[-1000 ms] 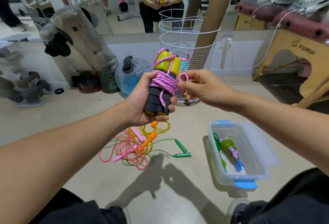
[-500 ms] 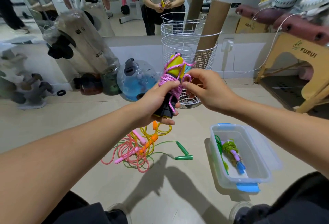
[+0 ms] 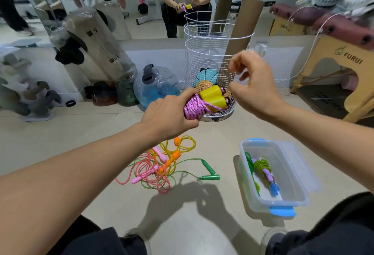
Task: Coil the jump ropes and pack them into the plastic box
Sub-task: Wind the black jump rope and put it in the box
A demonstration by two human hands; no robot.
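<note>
beige floor (image 3: 60,143), wall mirror (image 3: 141,1), white wire basket (image 3: 208,52) holding cardboard tubes (image 3: 240,23), wooden bench (image 3: 344,62) at right.

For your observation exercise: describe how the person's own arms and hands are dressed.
Both forearms are bare, with no sleeves in view. The left hand and right hand wear no gloves, and no rings, watch or bands show on either wrist.

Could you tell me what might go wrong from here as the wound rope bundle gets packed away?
1. The right hand is off the pink braided rope wound round the yellow handles; only the left hand grips it, so an untucked end could unwind.
2. The clear plastic box with blue clips already holds a coiled green rope; dropping the bundle in could snag it.
3. The loose ropes tangled on the floor may knot when lifted.
</note>
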